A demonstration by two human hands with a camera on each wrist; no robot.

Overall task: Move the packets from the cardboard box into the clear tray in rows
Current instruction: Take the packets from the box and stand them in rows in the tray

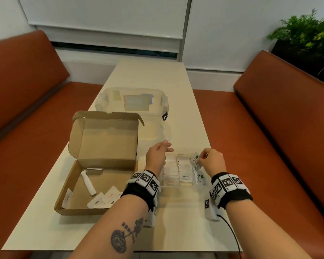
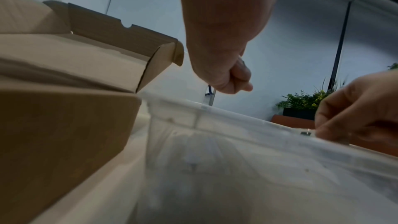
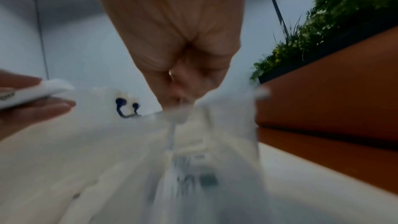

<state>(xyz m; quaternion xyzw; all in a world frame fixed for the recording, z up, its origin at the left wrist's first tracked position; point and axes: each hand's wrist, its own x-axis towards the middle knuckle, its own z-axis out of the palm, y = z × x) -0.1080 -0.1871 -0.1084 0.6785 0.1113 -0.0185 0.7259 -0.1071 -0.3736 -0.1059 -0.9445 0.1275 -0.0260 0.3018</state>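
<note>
The open cardboard box point(image 1: 64, 200) lies at the left and holds several white packets point(image 1: 110, 196) and a white roll point(image 1: 88, 183). Right of it stands the clear tray point(image 1: 176, 184), with packets standing in rows. My left hand point(image 1: 167, 145) hovers over the tray's far left corner. The right wrist view shows it pinching a white packet point(image 3: 43, 89). My right hand point(image 1: 202, 156) pinches the top of a white Stevia packet point(image 1: 195, 161) standing tilted in the tray's right row. A second Stevia packet point(image 1: 198, 178) sits in front of it. In the left wrist view the tray's rim point(image 2: 237, 117) runs below both hands.
A large clear lidded container point(image 1: 131, 101) stands behind the box and tray. The box's lid point(image 1: 108, 139) stands upright at its far side. Orange benches point(image 1: 269, 146) flank the narrow cream table point(image 1: 180, 221). A plant point(image 1: 307, 34) is at the far right.
</note>
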